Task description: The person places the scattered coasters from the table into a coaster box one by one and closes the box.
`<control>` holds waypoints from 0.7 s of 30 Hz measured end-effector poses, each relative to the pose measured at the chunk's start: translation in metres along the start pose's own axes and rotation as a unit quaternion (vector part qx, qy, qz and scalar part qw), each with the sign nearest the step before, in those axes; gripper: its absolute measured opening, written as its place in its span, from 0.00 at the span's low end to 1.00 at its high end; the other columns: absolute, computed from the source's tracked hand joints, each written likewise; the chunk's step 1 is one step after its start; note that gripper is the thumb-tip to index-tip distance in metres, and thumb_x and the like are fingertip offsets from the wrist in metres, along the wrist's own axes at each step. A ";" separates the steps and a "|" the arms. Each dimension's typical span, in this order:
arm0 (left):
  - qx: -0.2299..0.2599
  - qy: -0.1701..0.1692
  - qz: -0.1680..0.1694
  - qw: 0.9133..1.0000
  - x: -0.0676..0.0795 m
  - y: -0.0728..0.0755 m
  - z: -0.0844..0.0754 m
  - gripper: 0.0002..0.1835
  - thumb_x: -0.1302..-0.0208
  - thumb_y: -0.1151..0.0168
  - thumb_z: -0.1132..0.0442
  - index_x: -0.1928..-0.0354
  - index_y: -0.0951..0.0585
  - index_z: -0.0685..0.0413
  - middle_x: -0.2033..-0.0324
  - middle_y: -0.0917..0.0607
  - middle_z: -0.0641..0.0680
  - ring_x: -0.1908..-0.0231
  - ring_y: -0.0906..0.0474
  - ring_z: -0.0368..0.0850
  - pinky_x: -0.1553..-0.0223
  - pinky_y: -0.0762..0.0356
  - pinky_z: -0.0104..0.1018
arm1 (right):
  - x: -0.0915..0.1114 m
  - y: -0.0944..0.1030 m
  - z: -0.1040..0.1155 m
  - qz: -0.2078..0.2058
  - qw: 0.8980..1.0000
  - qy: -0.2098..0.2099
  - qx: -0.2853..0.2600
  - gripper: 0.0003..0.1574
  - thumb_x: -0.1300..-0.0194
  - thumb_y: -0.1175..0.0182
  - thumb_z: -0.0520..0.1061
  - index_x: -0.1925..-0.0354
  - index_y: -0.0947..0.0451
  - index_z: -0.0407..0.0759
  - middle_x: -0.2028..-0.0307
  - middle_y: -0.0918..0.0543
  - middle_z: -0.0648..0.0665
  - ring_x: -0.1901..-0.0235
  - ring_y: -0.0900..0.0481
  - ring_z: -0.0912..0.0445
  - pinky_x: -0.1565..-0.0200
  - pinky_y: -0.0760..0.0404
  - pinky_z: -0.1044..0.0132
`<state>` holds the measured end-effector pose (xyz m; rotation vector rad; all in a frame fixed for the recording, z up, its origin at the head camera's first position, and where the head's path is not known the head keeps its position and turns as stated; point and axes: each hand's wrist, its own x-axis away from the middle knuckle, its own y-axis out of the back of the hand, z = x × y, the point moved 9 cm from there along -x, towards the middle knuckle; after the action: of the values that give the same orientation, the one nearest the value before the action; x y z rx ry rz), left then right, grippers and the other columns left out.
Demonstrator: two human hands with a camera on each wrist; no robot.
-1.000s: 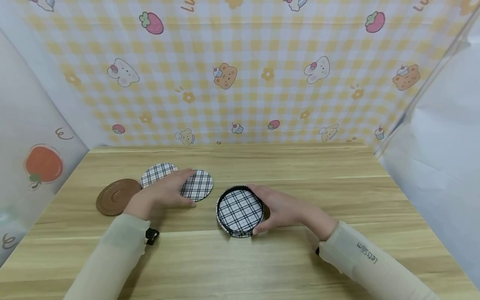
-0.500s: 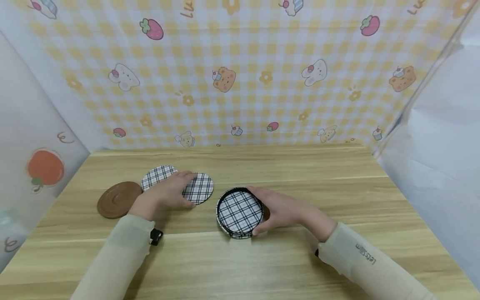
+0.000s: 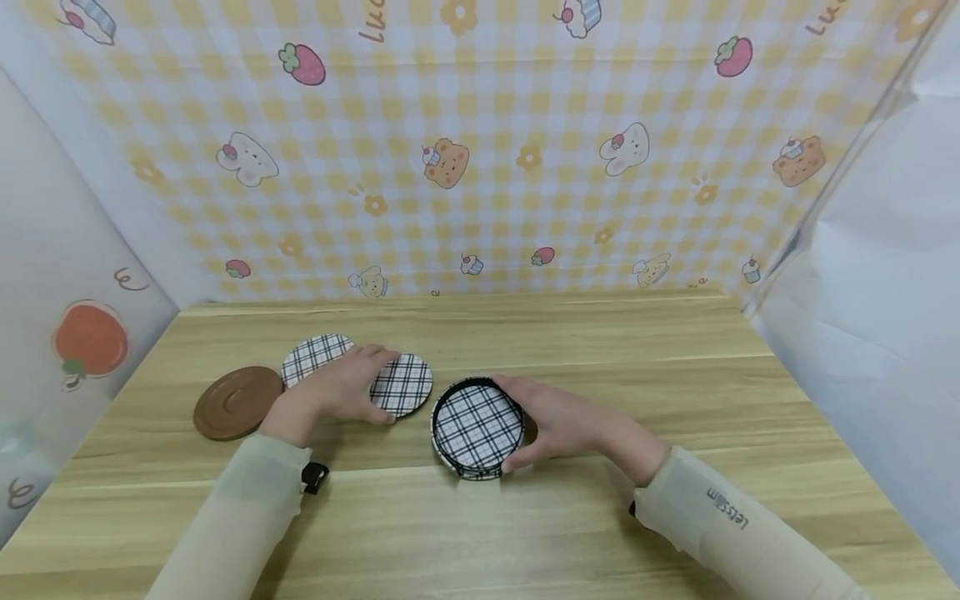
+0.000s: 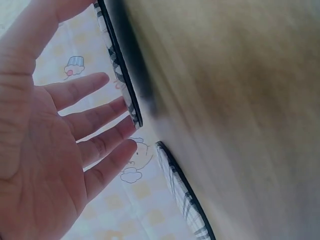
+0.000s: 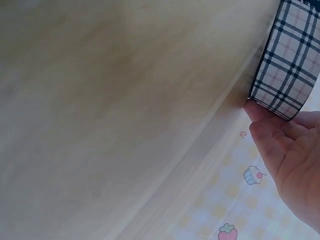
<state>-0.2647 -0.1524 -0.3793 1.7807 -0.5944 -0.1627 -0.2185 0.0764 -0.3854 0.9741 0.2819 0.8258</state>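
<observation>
My left hand (image 3: 341, 385) holds a round plaid coaster (image 3: 403, 385) by its edge, the thumb on the near side and fingertips on the far side. In the left wrist view the coaster (image 4: 119, 65) appears edge-on with its dark rim. To the right, my right hand (image 3: 562, 421) grips the side of a round plaid coaster holder (image 3: 437, 433) with a black inner rim. A plaid coaster (image 3: 480, 425) lies inside that holder. The right wrist view shows fingers at the holder's plaid wall (image 5: 287, 60).
Another plaid coaster (image 3: 311, 354) lies behind the left hand, partly hidden by it. Beside it at the left is a brown round lid-like disc (image 3: 236, 402). All are on a wood-grain table (image 3: 600, 333), backed by a yellow checked cloth (image 3: 495, 200).
The left hand and its coaster have shifted slightly to the right, nearer the holder. The right hand stays on the holder. The head view has tilted a little.
</observation>
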 end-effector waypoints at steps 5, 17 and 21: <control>0.005 -0.018 -0.013 1.000 0.004 0.003 -0.006 0.52 0.53 0.24 0.47 0.28 0.36 0.61 0.30 0.33 0.67 0.31 0.38 0.69 0.32 0.37 0.66 | 0.000 -0.001 -0.001 -0.002 1.000 -0.001 -0.007 0.75 0.51 0.26 0.67 0.22 0.56 0.38 0.25 0.39 0.41 0.27 0.39 0.48 0.27 0.37 0.52; 0.011 -0.032 -0.043 0.998 0.015 0.014 -0.019 0.52 0.55 0.23 0.48 0.28 0.34 0.59 0.30 0.33 0.64 0.32 0.37 0.64 0.33 0.33 0.62 | -0.004 -0.001 -0.001 -0.017 1.000 0.002 -0.008 0.75 0.52 0.26 0.67 0.21 0.56 0.40 0.25 0.39 0.42 0.28 0.37 0.51 0.27 0.36 0.54; 0.008 -0.037 -0.049 0.998 0.018 0.020 -0.025 0.52 0.54 0.24 0.47 0.28 0.35 0.57 0.29 0.34 0.63 0.30 0.38 0.64 0.33 0.33 0.62 | -0.007 0.003 0.002 -0.025 0.999 0.017 -0.011 0.74 0.52 0.25 0.66 0.22 0.54 0.39 0.26 0.37 0.42 0.29 0.35 0.50 0.28 0.35 0.53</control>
<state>-0.2447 -0.1425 -0.3498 1.8256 -0.5632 -0.2941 -0.2233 0.0710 -0.3832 0.9291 0.3251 0.7984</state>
